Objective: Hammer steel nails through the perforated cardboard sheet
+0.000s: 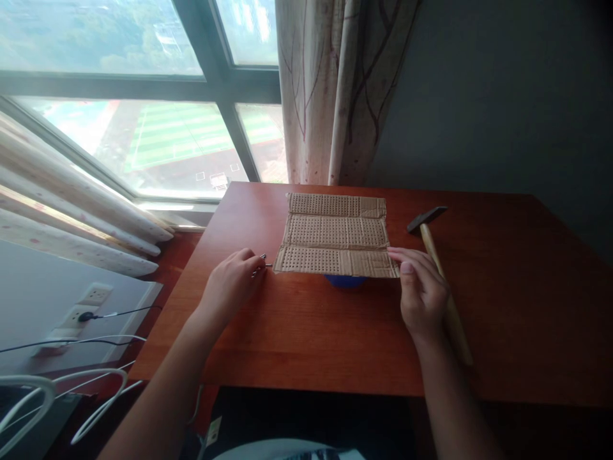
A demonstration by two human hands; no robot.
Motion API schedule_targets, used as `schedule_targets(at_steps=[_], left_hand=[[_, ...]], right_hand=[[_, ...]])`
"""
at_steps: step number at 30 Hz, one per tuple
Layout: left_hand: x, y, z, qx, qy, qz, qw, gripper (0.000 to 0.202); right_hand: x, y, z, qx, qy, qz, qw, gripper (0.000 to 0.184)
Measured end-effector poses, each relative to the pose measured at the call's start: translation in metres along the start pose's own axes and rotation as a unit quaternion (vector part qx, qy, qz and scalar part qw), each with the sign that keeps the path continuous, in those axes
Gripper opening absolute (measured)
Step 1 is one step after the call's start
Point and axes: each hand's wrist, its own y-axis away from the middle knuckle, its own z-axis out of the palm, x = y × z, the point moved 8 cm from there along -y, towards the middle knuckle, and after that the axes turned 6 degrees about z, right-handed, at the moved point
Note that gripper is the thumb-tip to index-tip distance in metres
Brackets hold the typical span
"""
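A perforated cardboard sheet (330, 233) with two crosswise creases lies raised on a blue object (345, 281), mostly hidden beneath it. By its left front corner, my left hand (234, 275) is closed on a few thin, shiny metal nails (257, 271); their exact number is hard to make out. At the sheet's right edge is my right hand (424, 291), its fingers and thumb gripping the cardboard near the front corner. A hammer (433, 255) with a pale wooden handle lies just right of that hand, partly behind the wrist.
The reddish-brown wooden table (306, 345) has its front edge close to my body. Behind it hang a patterned curtain (311, 96) and a large window (182, 134). Wall sockets (83, 313) and white cables (105, 402) are at the lower left.
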Motion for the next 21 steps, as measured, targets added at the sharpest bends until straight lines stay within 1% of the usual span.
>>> schedule_targets(at_steps=[5,10,14,17,19,21], left_hand=[[-0.001,0.001,-0.002,0.021,0.026,0.001,0.999,0.024],[-0.002,-0.001,0.002,0.009,0.027,0.011,1.0,0.028],[-0.005,-0.002,0.004,0.012,0.019,0.002,1.0,0.029],[-0.006,-0.005,0.003,0.036,0.032,0.001,0.999,0.027],[-0.003,-0.009,0.001,0.055,0.046,0.011,0.997,0.026],[0.001,-0.015,0.001,0.063,0.06,0.023,0.996,0.024]], right_hand=[[-0.001,-0.001,0.0,0.0,-0.001,-0.003,1.0,0.028],[-0.001,-0.001,0.0,0.0,0.0,-0.001,1.0,0.028],[0.0,0.0,0.0,0.001,0.001,0.004,1.0,0.028],[0.0,0.0,0.0,0.001,0.002,0.003,1.0,0.028],[0.0,0.0,0.0,0.002,0.002,0.001,1.0,0.029],[0.0,0.0,0.0,0.003,0.004,0.001,1.0,0.029]])
